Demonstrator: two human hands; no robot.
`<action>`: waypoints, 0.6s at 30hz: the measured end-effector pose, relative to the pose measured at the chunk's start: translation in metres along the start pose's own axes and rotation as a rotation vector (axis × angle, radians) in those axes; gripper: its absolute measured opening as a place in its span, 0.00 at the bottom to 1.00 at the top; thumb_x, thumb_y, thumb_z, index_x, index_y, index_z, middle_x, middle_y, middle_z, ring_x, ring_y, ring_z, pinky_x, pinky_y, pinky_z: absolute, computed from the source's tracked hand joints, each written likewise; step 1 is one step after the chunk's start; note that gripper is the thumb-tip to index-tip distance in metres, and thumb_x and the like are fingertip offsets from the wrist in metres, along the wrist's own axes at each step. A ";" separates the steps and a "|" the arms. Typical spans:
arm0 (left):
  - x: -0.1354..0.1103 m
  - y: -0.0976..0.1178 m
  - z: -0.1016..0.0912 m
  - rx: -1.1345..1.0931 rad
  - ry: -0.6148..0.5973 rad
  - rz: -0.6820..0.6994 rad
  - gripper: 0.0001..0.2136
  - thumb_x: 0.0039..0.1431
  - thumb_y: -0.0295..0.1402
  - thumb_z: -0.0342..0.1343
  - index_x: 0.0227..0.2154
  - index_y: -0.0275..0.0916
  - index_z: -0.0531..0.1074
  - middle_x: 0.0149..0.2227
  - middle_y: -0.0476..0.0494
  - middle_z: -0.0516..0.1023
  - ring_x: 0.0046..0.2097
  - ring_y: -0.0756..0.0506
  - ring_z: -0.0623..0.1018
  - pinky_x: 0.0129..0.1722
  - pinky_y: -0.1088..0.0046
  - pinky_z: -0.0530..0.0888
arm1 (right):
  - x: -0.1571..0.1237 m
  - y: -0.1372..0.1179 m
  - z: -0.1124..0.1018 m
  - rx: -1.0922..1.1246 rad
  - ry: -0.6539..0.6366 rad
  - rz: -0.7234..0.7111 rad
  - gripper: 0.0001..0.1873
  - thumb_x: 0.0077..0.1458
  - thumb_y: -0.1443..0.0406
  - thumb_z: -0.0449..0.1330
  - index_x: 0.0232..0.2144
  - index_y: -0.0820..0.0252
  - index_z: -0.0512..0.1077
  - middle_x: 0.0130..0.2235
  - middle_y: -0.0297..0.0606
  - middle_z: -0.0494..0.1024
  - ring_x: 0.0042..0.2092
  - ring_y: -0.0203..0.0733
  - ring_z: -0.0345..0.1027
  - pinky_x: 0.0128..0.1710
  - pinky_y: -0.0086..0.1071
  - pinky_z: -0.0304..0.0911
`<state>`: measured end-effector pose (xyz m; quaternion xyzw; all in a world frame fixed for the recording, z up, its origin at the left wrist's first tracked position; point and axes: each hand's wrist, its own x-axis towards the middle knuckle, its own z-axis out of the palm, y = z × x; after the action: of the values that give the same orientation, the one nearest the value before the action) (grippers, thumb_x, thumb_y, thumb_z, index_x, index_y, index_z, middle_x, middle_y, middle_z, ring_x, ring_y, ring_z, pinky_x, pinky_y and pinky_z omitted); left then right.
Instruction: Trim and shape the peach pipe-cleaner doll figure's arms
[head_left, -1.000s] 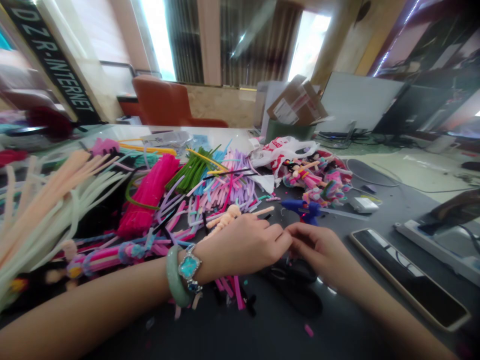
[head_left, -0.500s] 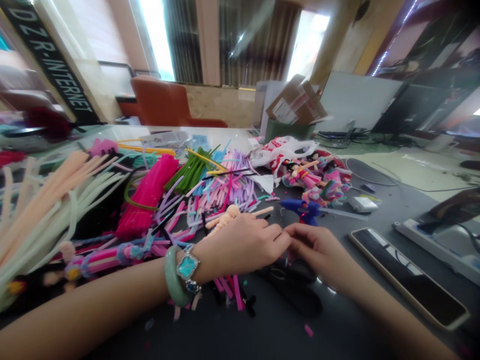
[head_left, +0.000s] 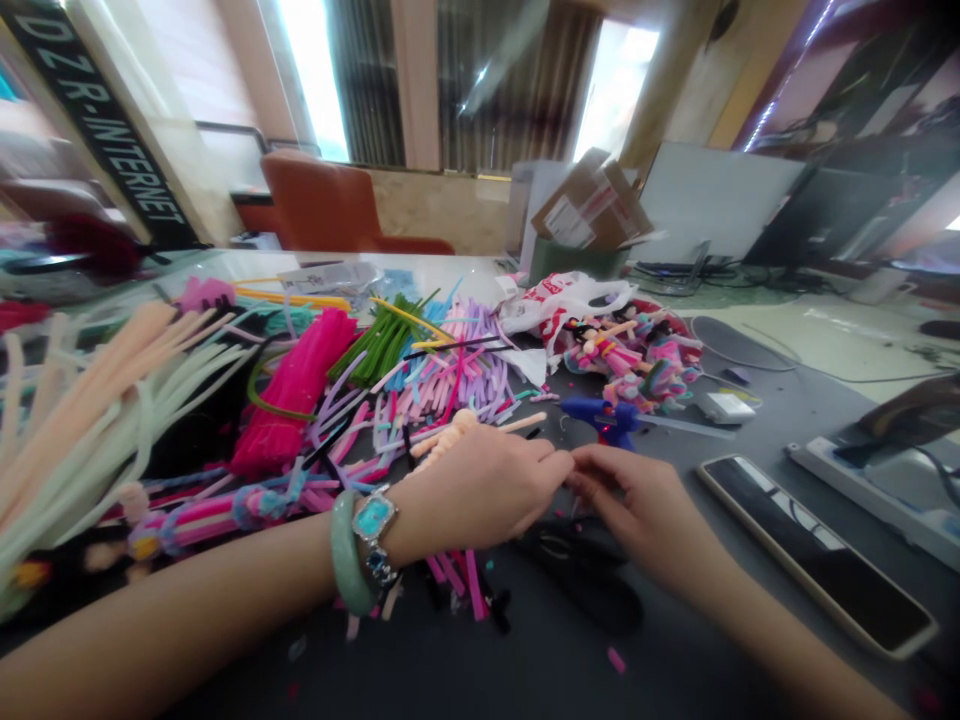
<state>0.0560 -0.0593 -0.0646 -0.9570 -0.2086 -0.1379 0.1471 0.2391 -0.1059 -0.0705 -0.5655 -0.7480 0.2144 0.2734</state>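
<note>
My left hand (head_left: 495,485) reaches across the middle of the dark table, its fingers closed and their tips meeting those of my right hand (head_left: 626,495). Both hands pinch at one spot, and whatever lies between the fingertips is hidden or too small to name. A jade-green bangle (head_left: 351,555) and a bracelet with a turquoise stone sit on my left wrist. Black-handled scissors (head_left: 585,575) lie on the table just below the hands. Behind my left hand shows a beige coiled pipe-cleaner piece (head_left: 454,435). Just beyond my fingertips rests a blue glue gun (head_left: 604,420).
Pink pipe cleaners (head_left: 296,395), green ones (head_left: 386,340) and pale ones (head_left: 127,400) are heaped at the left. Pipe-cleaner dolls (head_left: 630,355) lie by a plastic bag (head_left: 562,305) at the back. A phone (head_left: 817,550) and a power strip (head_left: 892,500) are at the right.
My left hand has turned slightly and its fingertips have shifted a little left. My right hand has moved only slightly, and the fingertips still meet.
</note>
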 end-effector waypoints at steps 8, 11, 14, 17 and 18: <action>0.000 0.000 0.001 -0.210 0.025 -0.143 0.09 0.61 0.33 0.44 0.29 0.35 0.66 0.26 0.48 0.72 0.25 0.51 0.70 0.30 0.71 0.63 | 0.000 -0.001 0.001 0.073 0.023 -0.004 0.08 0.57 0.64 0.54 0.33 0.57 0.73 0.29 0.32 0.77 0.30 0.37 0.69 0.30 0.28 0.61; -0.001 0.000 0.002 -0.374 0.077 -0.210 0.07 0.57 0.32 0.48 0.27 0.37 0.68 0.23 0.52 0.71 0.24 0.53 0.68 0.32 0.71 0.63 | -0.001 -0.003 -0.001 0.161 0.058 0.012 0.08 0.56 0.62 0.57 0.33 0.57 0.74 0.30 0.32 0.78 0.31 0.37 0.70 0.30 0.27 0.63; -0.001 -0.001 0.003 -0.568 0.152 -0.255 0.05 0.54 0.29 0.51 0.26 0.37 0.69 0.21 0.54 0.69 0.24 0.54 0.67 0.31 0.74 0.63 | -0.002 -0.004 -0.004 0.192 0.122 0.021 0.08 0.54 0.60 0.59 0.31 0.57 0.75 0.27 0.33 0.78 0.28 0.37 0.70 0.29 0.27 0.64; -0.001 -0.003 0.002 -0.749 0.181 -0.311 0.04 0.53 0.28 0.52 0.26 0.37 0.70 0.21 0.54 0.69 0.24 0.55 0.68 0.28 0.78 0.64 | -0.003 -0.006 -0.006 0.197 0.158 0.011 0.09 0.53 0.59 0.60 0.30 0.58 0.75 0.26 0.33 0.77 0.26 0.36 0.69 0.27 0.27 0.63; 0.000 -0.004 0.001 -0.800 0.174 -0.332 0.04 0.53 0.28 0.53 0.26 0.36 0.70 0.21 0.54 0.69 0.24 0.55 0.68 0.27 0.79 0.64 | -0.004 -0.006 -0.006 0.203 0.158 0.007 0.09 0.53 0.59 0.60 0.29 0.58 0.75 0.26 0.33 0.77 0.26 0.36 0.69 0.27 0.27 0.64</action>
<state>0.0545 -0.0556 -0.0650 -0.8770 -0.2766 -0.3095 -0.2420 0.2393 -0.1109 -0.0628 -0.5527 -0.6965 0.2447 0.3866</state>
